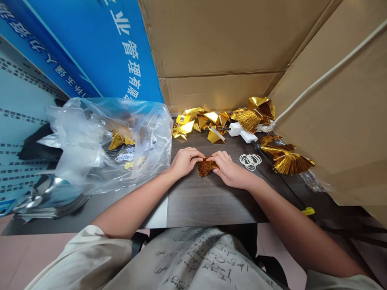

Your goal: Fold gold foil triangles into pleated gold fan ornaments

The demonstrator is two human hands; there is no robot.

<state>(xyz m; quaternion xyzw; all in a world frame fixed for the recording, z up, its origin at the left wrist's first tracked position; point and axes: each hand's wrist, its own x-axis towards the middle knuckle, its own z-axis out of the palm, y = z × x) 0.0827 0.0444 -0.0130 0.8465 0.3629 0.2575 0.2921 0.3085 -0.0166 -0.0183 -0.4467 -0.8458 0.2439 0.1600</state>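
Gold pleated foil (207, 167) pinched between curled left hand (185, 162) and right hand (229, 169).

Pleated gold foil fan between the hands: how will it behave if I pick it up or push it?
The pleated gold foil fan is probably very light, as its sheet looks thin. Its tight folds likely make it stiff along the pleats but springy across them. The shiny foil may slip between the left hand and right hand, and could crease easily.

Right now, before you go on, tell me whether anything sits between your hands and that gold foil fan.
Nothing visible does. The left hand and right hand are both on the pleated gold foil fan, one at each side. The loose rubber bands lie beyond the right hand, not between.
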